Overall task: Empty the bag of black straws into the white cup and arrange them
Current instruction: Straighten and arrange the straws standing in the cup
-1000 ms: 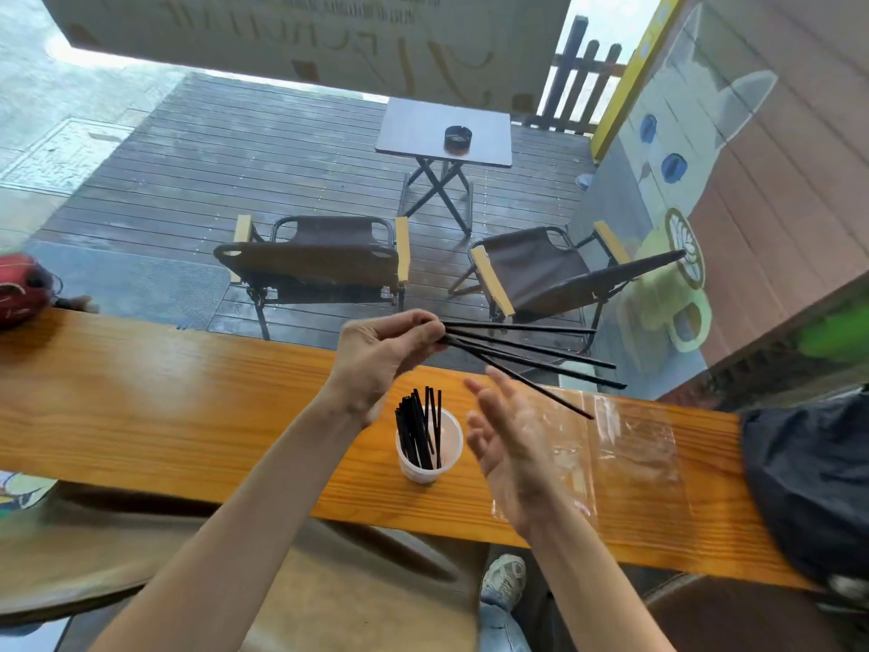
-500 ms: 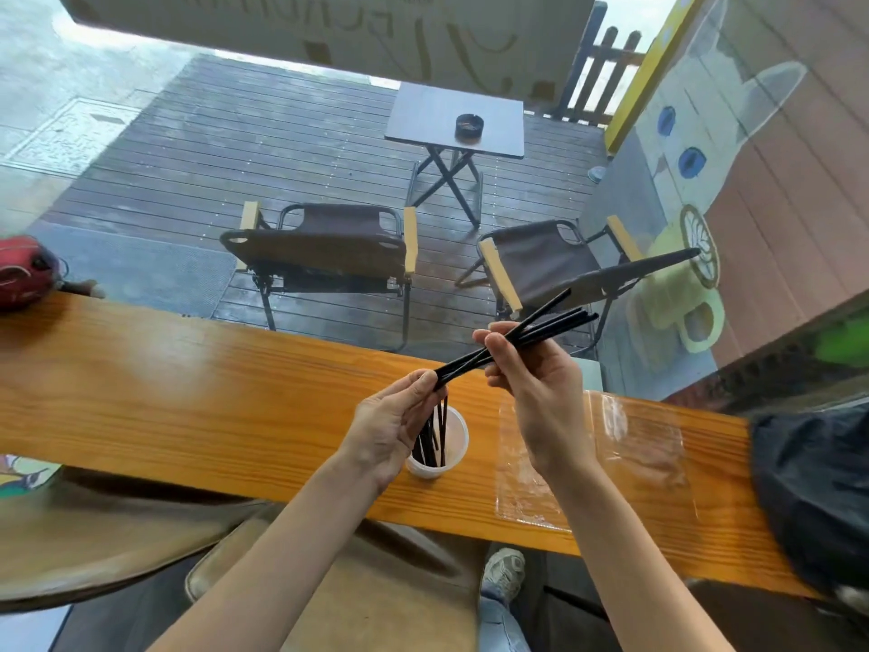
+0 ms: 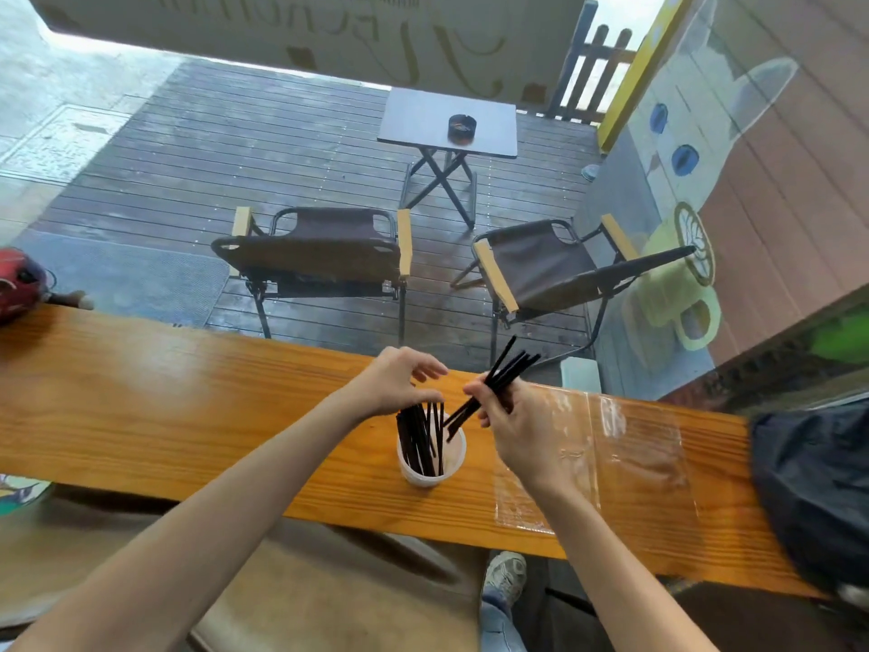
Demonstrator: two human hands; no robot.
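Surface: a long plank of orange-brown wood, running left to right in front of a window.

White cup: stands upright on the surface, near its front edge. It holds a bunch of black straws, upright and leaning a little to the left, their tops well above the rim.

Right hand: closed around a second small bundle of straws. The bundle is tilted, its upper ends pointing up and to the right, its lower ends just over the cup's mouth on the right side. Whether those ends touch the rim is not clear.

Left hand: loosely open, fingers curled, holding nothing. It hovers over the tops of the straws in the cup; contact with them cannot be made out.

Plastic bag: clear, lying flat on the surface to the right of the cup, partly under the right forearm. It looks empty.

Dark bag: black fabric, resting on the right end of the surface.

Red object: at the far left end of the surface, only partly in view.

Outside, on a wet wooden deck: two folding chairs and a small folding table with a dark ashtray on it.
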